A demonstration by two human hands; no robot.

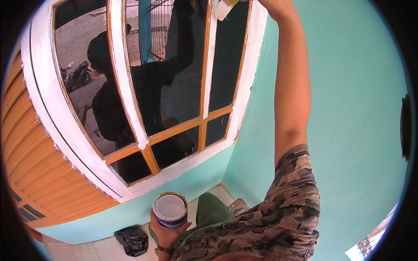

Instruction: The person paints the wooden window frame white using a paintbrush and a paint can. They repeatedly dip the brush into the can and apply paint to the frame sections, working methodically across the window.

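My left hand [168, 232] grips a round can of white paint [170, 207] from below, low in the picture. My right arm reaches up to the top edge, where only part of my right hand [261, 2] shows. A paintbrush [224, 9] with white-coated bristles juts from that hand, against an upright bar [209, 65] of the window. White paint covers this bar, a second upright bar [125, 71] and the outer frame [249, 78]. The lower crossbar [178, 127] and the short bars under it are orange-brown. Most of my right hand and the brush handle are hidden.
Dark glass panes [169, 94] lie between the bars and reflect a person and a motorcycle. An orange slatted wooden panel [55, 156] stands left of the frame. A turquoise wall [346, 98] runs along the right. On the tiled floor [98, 249] lies a black plastic bag [133, 240].
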